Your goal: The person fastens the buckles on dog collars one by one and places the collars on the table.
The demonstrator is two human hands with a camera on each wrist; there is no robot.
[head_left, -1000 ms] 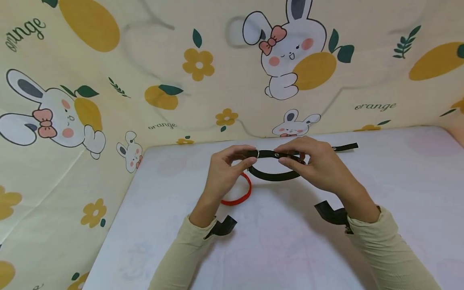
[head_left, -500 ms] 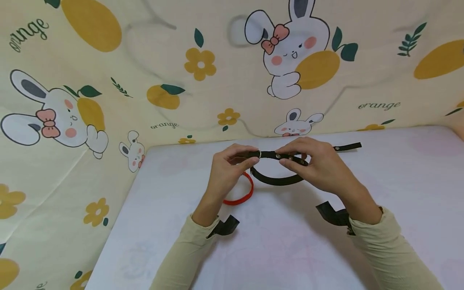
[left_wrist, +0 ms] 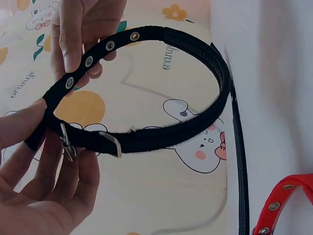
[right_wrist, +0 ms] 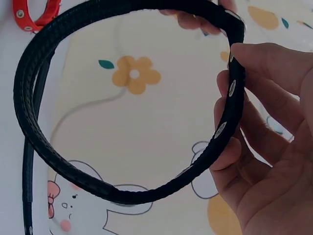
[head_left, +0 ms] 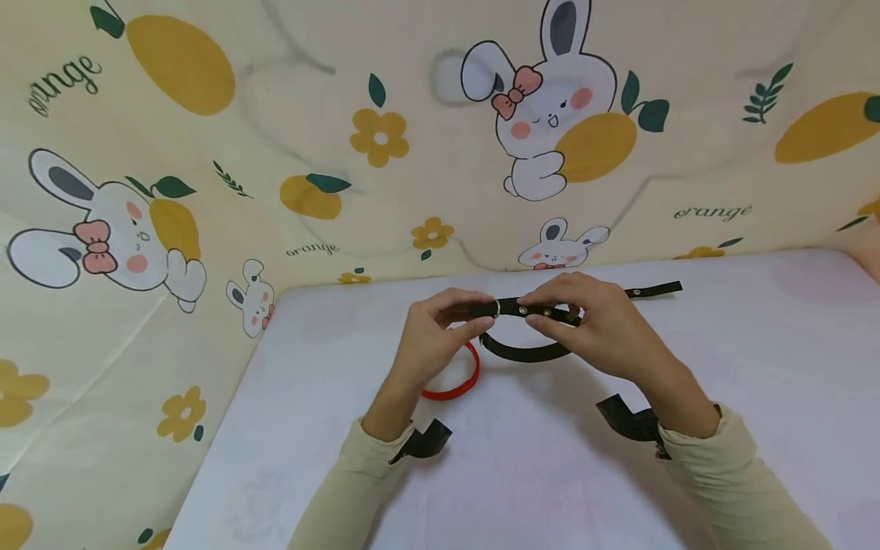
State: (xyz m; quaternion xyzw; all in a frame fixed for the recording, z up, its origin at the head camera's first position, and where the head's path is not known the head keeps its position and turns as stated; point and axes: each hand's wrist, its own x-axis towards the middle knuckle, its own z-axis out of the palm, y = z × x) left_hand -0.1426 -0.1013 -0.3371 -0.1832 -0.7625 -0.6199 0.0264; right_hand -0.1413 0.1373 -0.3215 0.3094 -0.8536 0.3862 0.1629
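Note:
Both hands hold up a black collar point(head_left: 525, 354), its band bent into a loop above the table. My left hand point(head_left: 428, 336) pinches it at the buckle point(left_wrist: 67, 142), thumb on the strap's end and fingers beneath. That end overlaps the buckle side in the left wrist view; I cannot tell whether it passes through the frame. A second metal loop point(left_wrist: 116, 145) sits on the band beside the buckle. Farther along the strap, my right hand point(head_left: 608, 325) pinches the part with metal eyelets point(right_wrist: 232, 88), thumb on one face and fingers behind.
A red collar point(head_left: 454, 394) with eyelets lies on the white table point(head_left: 522, 473), beyond my left forearm. Another black strap point(head_left: 656, 290) lies at the back, partly behind the right hand. Patterned cloth point(head_left: 385, 221) hangs behind and at the left.
The nearest eyelet at my right fingertips now sits slightly closer to the metal piece by my left fingertips. Both hands keep their pinch. The head view has tilted up a little.

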